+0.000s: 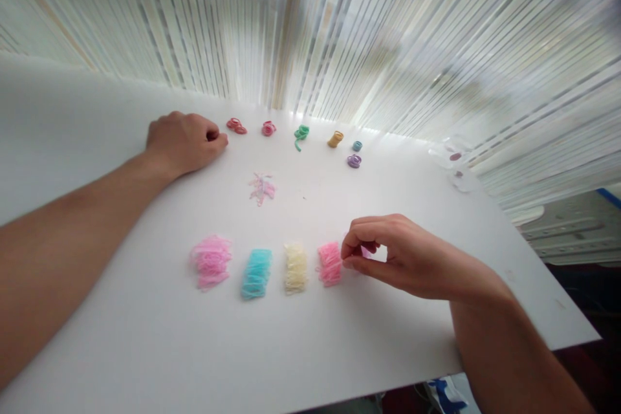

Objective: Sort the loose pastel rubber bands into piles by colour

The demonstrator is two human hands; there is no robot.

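Note:
My left hand [184, 142] rests closed on the white table, just left of a red coil [236, 126]; anything inside its fingers is hidden. My right hand [388, 252] is curled with thumb and fingertips close together at the right edge of a pink bundle of short strands [330, 264]. Whatever the fingertips hold is too small to make out. Pinkish-purple strands [365, 251] show partly behind the fingers. To the left lie a cream bundle [295, 268], a turquoise bundle [257, 273] and a lilac-pink bundle [212, 262]. A loose pale pink tangle [262, 189] sits farther back.
Along the back of the table [310, 336] lie pink [268, 129], green [301, 134], mustard [335, 139], blue [358, 145] and purple [354, 161] coils. Clear plastic pieces [460, 178] stand at the back right. A striped string curtain [291, 26] hangs behind the table.

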